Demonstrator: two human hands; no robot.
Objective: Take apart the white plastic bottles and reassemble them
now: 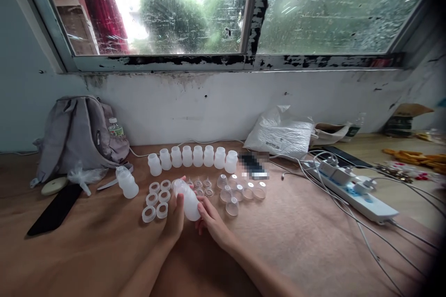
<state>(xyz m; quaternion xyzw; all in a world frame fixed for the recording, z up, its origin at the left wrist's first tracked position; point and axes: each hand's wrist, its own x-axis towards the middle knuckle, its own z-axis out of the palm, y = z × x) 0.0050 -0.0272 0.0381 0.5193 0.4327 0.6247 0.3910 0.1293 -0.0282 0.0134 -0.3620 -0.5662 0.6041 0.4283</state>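
Observation:
A milky plastic baby bottle [191, 205] with a clear domed cap is tilted between my hands over the table. My left hand [177, 217] is closed round its near-left side, thumb up along it. At the lower right of the bottle, my right hand [211, 222] grips the body with its fingers. White screw rings [148, 214] lie just left of my left hand. Behind the bottle, clear nipples [208, 187] are partly hidden. Clear domed caps [232, 207] stand to the right. Open bottle bodies [187, 156] form a curved row farther back. Another capped bottle [127, 184] is at the left.
A grey backpack [75, 134] leans at the back left, with a black flat object [55, 211] before it. A plastic bag [280, 132] sits by the wall. On the right are a white power strip [369, 202] and loose cables. A blurred-out dark object [253, 164] lies behind the caps.

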